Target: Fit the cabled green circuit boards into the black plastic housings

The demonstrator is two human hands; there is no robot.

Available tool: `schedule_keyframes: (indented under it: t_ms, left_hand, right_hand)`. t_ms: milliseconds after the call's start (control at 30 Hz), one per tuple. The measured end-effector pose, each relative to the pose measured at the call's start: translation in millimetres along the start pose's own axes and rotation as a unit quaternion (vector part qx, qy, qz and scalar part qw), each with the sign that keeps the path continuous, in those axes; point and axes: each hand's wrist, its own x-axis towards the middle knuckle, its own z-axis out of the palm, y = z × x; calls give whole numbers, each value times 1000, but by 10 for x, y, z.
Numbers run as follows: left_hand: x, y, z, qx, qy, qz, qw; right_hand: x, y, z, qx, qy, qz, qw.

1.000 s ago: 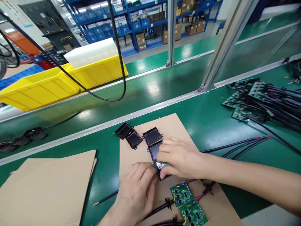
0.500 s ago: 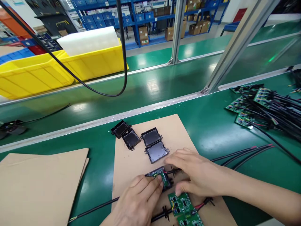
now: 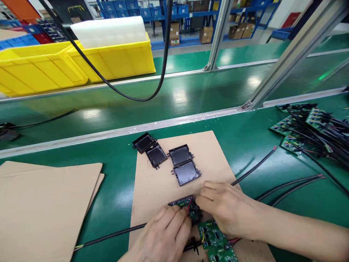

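My left hand (image 3: 170,231) lies over a black plastic case (image 3: 196,215), its fingers pressed down on the green circuit board (image 3: 182,204) inside. At the case's right end, my right hand (image 3: 222,205) is closed on a black cable (image 3: 255,166), whose red-tipped end sticks up to the right. The grip point itself is hidden behind my fingers. Red wires run from the board toward that cable. Another black cable (image 3: 117,232) leads out leftward from beneath my left hand. Just below my right hand lie more green circuit boards (image 3: 215,234) with cables attached.
Two pairs of open black case halves (image 3: 187,171) (image 3: 156,154) lie on the cardboard sheet (image 3: 207,145). Stacked cardboard (image 3: 49,200) is at left, a heap of wired boards (image 3: 316,123) at right. Beyond the metal rail (image 3: 122,134) stand yellow bins (image 3: 117,62); a black cable (image 3: 131,96) hangs in front.
My right hand has closed on the black cable at the case, and the cable's free end has swung upward, apart from the others. My left hand stays on the board. The view has shifted slightly.
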Motion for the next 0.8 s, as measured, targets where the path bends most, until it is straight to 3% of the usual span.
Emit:
schedule_keyframes:
  t_ms: [100, 300, 433, 633, 800]
  left_hand:
    - [32, 20, -63, 12, -5, 4, 1000]
    - [54, 33, -119, 30, -10, -6, 999]
    - [73, 33, -68, 24, -56, 5, 998]
    - [110, 85, -49, -1, -114, -45, 992]
    - [-21, 71, -20, -82, -81, -73, 991]
  right_hand:
    - [-7, -15, 20, -8, 14, -23, 1000]
    - [-40, -30, 87, 10, 31, -1, 999]
    - [19, -53, 58, -38, 5, -22, 999]
    - [114, -98, 49, -115, -37, -48, 992]
    - [-2, -2, -10, -37, -6, 0, 999]
